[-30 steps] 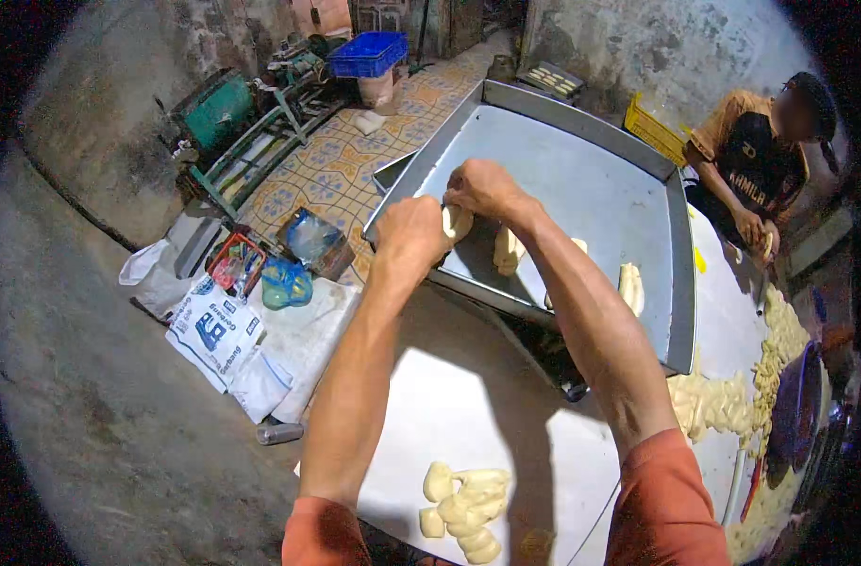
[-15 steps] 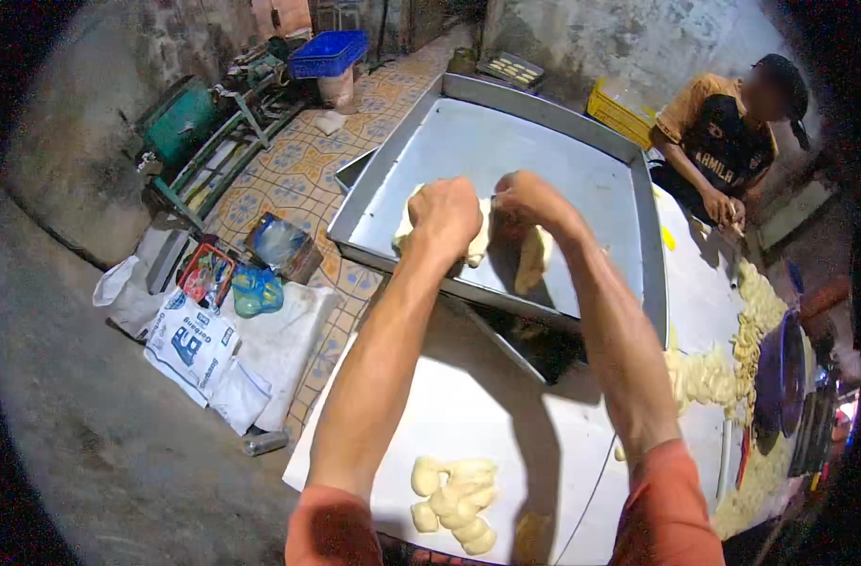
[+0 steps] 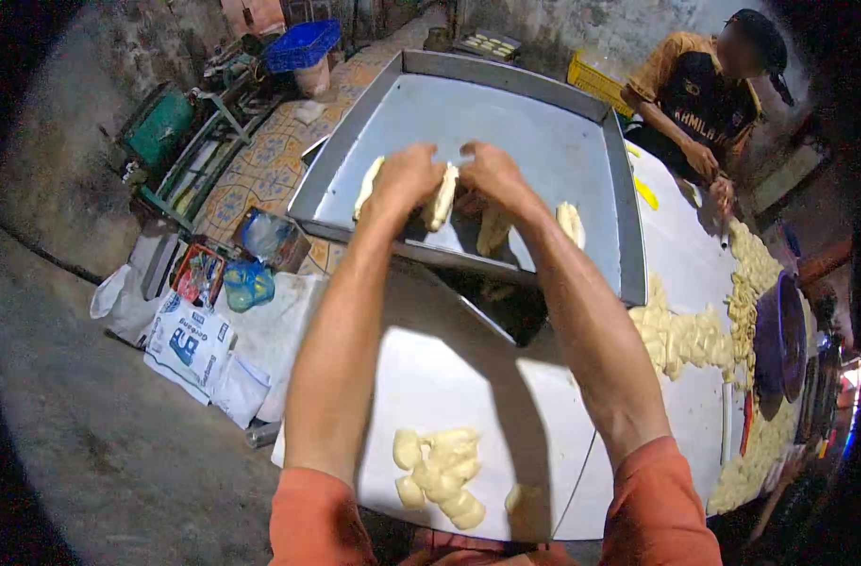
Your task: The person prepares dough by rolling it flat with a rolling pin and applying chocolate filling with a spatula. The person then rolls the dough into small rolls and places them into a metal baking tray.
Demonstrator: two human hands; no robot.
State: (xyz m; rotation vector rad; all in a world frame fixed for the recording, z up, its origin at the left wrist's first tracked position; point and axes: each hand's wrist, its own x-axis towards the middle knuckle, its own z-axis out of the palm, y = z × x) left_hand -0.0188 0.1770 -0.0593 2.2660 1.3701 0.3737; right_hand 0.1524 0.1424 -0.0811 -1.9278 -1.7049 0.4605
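My left hand (image 3: 407,179) is over the big metal tray (image 3: 562,132), its fingers partly spread toward my right hand. A pale dough strip (image 3: 442,203) lies at its fingertips, and another dough strip (image 3: 368,189) lies along its outer side. My right hand (image 3: 492,176) hovers just across a small gap, thumb and forefinger apart. Beneath its wrist, a shaded dough strip (image 3: 493,231) rests in the tray. A further dough strip (image 3: 571,224) sits right of my right forearm. Some undersides of my fingers are hidden.
A dough pile (image 3: 440,472) lies on the white tabletop (image 3: 525,406) in front of me; more dough pieces (image 3: 680,335) cover its right side beside a purple basin (image 3: 779,335). A co-worker (image 3: 699,104) handles something at the far right. Sacks (image 3: 190,344) lie on the left.
The view has shifted, so the tray appears higher and further left. My hands have loosened from closed grips near the dough strips. The strip beside my right forearm has come into fuller view.
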